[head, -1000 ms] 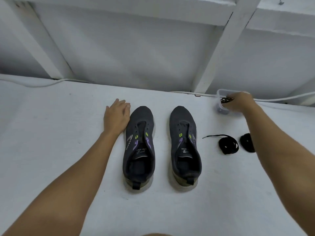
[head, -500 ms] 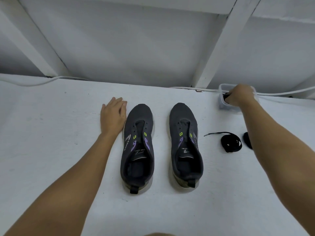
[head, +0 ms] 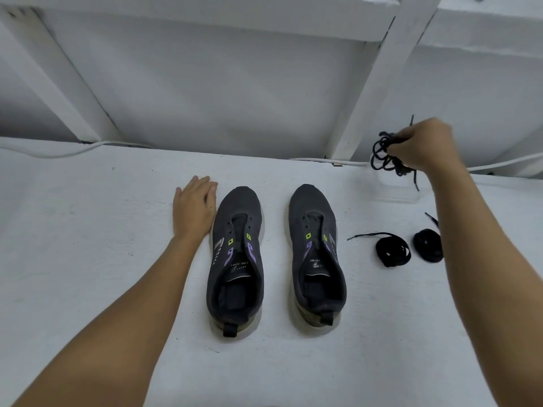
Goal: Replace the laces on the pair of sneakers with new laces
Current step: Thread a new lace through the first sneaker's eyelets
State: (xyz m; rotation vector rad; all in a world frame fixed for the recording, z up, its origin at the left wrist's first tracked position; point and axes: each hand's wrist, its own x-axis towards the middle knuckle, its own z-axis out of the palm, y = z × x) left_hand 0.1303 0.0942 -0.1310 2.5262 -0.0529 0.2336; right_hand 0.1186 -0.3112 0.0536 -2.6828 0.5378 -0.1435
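Observation:
Two dark grey sneakers without laces stand side by side on the white surface, toes pointing away: the left sneaker [head: 236, 257] and the right sneaker [head: 316, 251]. My left hand [head: 194, 208] lies flat and open on the surface, touching the left sneaker's toe side. My right hand [head: 426, 148] is raised above a clear plastic container [head: 396, 192] and grips a loose tangle of dark laces [head: 385, 155]. Two coiled black laces [head: 392, 250] [head: 427, 245] lie on the surface right of the sneakers.
A white cable [head: 58, 152] runs along the back edge of the surface. White slanted beams [head: 373, 80] and a wall rise behind. Open white surface lies left of and in front of the sneakers.
My right hand has lifted out of the clear container, pulling the tangled dark laces up with it. The left hand stays beside the left sneaker.

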